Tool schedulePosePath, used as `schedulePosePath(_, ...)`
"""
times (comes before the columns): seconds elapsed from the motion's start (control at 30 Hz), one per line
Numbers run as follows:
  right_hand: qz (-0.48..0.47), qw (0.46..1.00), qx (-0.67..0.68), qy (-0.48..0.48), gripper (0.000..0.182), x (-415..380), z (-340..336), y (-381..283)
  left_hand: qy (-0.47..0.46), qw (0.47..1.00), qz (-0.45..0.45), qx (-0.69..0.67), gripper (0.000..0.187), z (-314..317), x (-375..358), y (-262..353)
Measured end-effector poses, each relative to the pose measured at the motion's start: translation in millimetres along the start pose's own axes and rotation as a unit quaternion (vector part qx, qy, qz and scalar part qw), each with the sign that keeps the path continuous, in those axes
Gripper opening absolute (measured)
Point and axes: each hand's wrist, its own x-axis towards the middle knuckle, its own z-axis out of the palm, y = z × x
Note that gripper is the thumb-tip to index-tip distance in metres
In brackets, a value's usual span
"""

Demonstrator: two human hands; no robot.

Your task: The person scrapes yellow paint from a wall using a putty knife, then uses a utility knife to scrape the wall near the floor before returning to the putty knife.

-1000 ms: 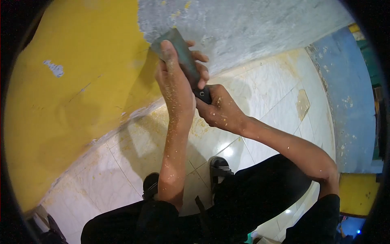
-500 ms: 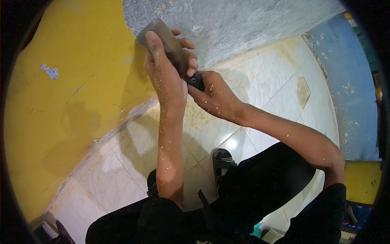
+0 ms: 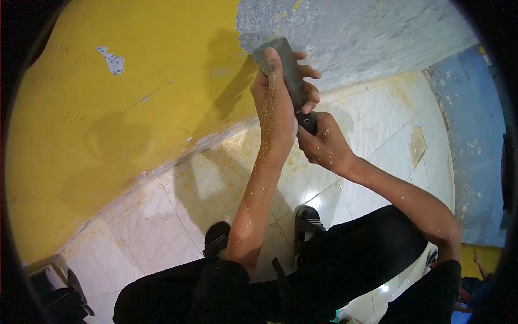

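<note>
A scraper (image 3: 292, 75) with a broad grey blade and a black handle is in both my hands, close to the wall. My left hand (image 3: 278, 102) grips the blade, thumb flat along its face and fingers round the far side. My right hand (image 3: 330, 143) wraps the handle just below. Beside the blade, yellow paint (image 3: 178, 70) meets a bare grey patch (image 3: 356, 38) with a ragged border. Pale flakes and dust cling to both hands and forearms.
Yellow scrapings (image 3: 294, 164) litter the white tiled floor (image 3: 372, 162) along the wall's foot. My sandalled feet stand below. A scuffed blue wall (image 3: 469, 124) rises at right. Dark items (image 3: 59, 291) lie at lower left, and another person's arm (image 3: 480, 265) shows at lower right.
The view has shifted, so wall and hands appear farther right. Against the wall, the scraper and both hands sit somewhat lower. Both grips stay the same. Another person's arm shows at lower right.
</note>
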Motion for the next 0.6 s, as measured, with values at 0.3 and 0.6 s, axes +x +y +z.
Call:
schedulePosePath(0.3,0.035,0.999,-0.023,0.001,0.025,3,-5,8,0.0,0.999,-0.028,0.02,0.054,0,2,0)
schedulePosePath(0.6,-0.062,0.998,-0.019,0.001,0.025,8,3,-7,0.016,0.998,0.023,0.05,0.061,2,2,14)
